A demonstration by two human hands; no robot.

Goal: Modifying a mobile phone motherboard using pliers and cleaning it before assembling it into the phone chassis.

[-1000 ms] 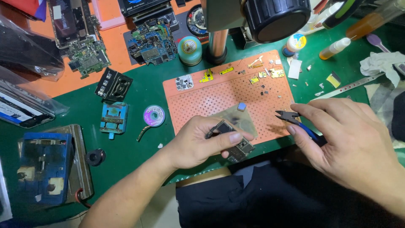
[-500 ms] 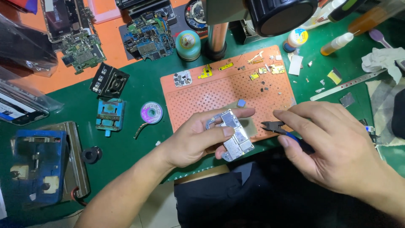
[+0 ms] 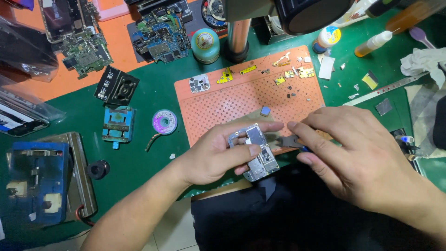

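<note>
**Two hands meet over a small circuit board**

Two hands work at the near edge of the orange perforated mat [image 3: 251, 100], which lies on the green table [image 3: 153, 153]. The left hand [image 3: 216, 155] holds a small silver circuit board [image 3: 258, 151] just past that edge, thumb and fingers [image 3: 267, 126] pinching it from both sides. The right hand [image 3: 357, 158] comes in from the mat's right, its fingers pressed around a dark tool [image 3: 290, 141], probably tweezers or small pliers; the tip meets the board's right edge. On the mat's far strip lie tiny yellow parts [image 3: 292, 74]. Left of the mat sit a purple solder-wick spool [image 3: 164, 122] and a blue clamp [image 3: 118, 125].
</note>
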